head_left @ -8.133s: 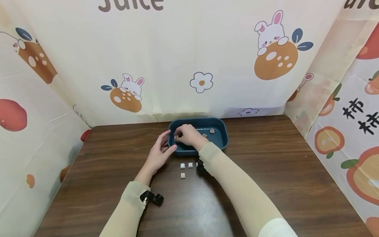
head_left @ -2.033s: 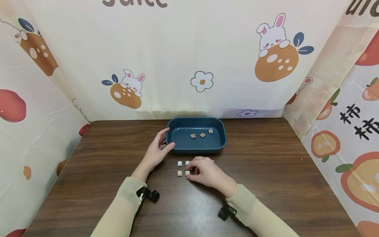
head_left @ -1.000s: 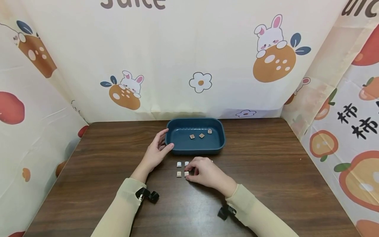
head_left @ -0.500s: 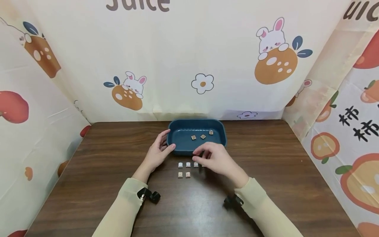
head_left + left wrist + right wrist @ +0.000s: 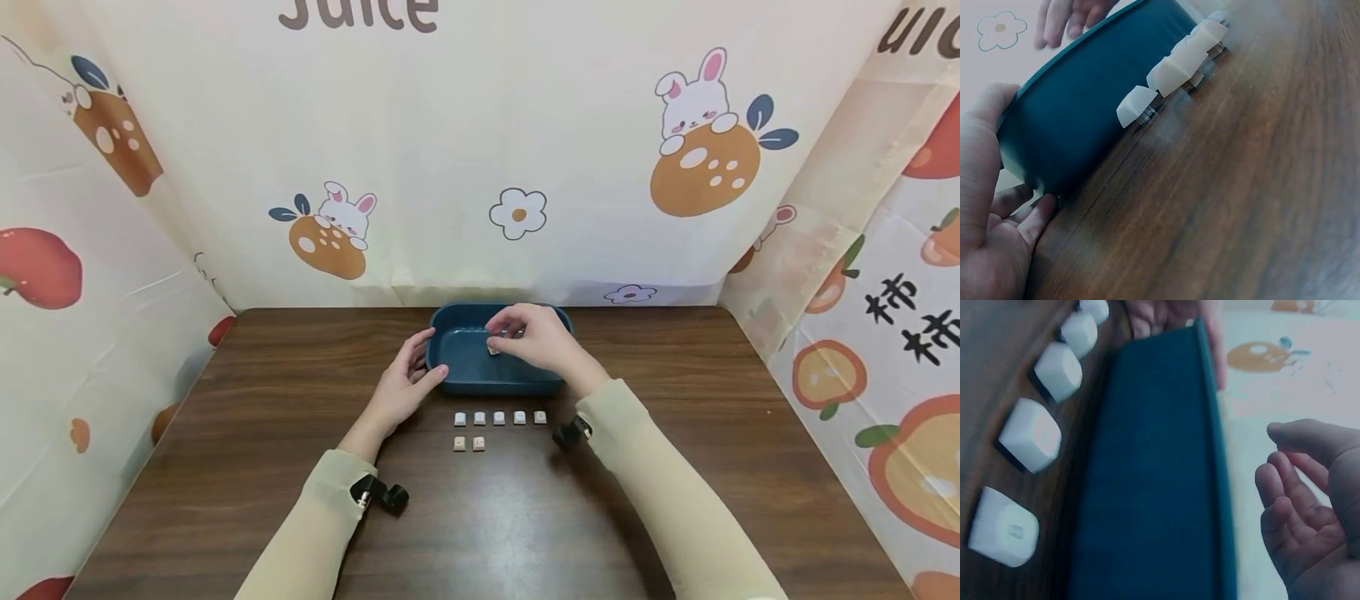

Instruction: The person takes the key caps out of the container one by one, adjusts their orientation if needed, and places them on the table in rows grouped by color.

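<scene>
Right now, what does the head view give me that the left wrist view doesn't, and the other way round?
Only the head view shows the second row of two keycaps, a keycap inside the tray at the right hand's fingertips, and both sleeves. Only the left wrist view shows, close up, the left hand's thumb and fingers against the tray's corner. Both share the blue tray, the row of keycaps in front of it, and the wooden table.

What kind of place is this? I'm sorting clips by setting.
Probably a makeshift tabletop recording booth rather than a lived-in room. Cartoon-printed cloth hangs as walls on three sides of a dark wooden table, which bears only a blue tray and rows of keycaps.
</scene>
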Demonstrator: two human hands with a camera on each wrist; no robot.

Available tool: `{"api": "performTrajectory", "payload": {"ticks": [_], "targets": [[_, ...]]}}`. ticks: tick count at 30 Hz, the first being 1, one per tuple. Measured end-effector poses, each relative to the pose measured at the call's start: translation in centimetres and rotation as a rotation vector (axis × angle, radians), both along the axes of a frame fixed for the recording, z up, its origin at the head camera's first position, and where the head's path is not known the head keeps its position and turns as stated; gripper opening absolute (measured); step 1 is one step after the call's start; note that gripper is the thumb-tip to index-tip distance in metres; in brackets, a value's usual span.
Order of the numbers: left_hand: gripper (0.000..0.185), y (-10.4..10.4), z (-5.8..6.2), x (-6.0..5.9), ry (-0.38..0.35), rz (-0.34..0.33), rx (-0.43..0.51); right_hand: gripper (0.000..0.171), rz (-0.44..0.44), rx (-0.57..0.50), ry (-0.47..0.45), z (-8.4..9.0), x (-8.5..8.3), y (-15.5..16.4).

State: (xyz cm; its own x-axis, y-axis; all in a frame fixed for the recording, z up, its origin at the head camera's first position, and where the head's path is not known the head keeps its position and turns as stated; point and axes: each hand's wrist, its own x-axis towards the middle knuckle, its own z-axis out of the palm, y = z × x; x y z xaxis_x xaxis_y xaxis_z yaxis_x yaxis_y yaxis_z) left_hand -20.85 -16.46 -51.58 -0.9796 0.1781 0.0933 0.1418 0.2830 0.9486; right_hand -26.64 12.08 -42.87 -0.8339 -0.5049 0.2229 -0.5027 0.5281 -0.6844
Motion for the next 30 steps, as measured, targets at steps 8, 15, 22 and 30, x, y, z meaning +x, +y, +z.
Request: {"api": "performTrajectory", "payload": {"ticks": [8,15,22,30], "targets": [[0.072,0.2,-0.2,0.0,0.001,-0.001,0.007,0.025,-0.013,0.02,-0.066,-1.8,-2.7,-0.7],[0.07,0.2,0.1,0.0,0.005,0.003,0.002,0.03,-0.043,0.042,-0.143,-3.3,-3.6,-0.5],[0.069,-0.1,0.0,0.1,0.006,0.012,0.004,0.034,-0.045,0.084,-0.231,-4.5,-3.9,-0.4],[0.07,0.0,-0.2,-0.1,0.014,0.003,0.014,0.032,-0.031,0.151,-0.247,-4.7,-4.0,-0.5]]}}
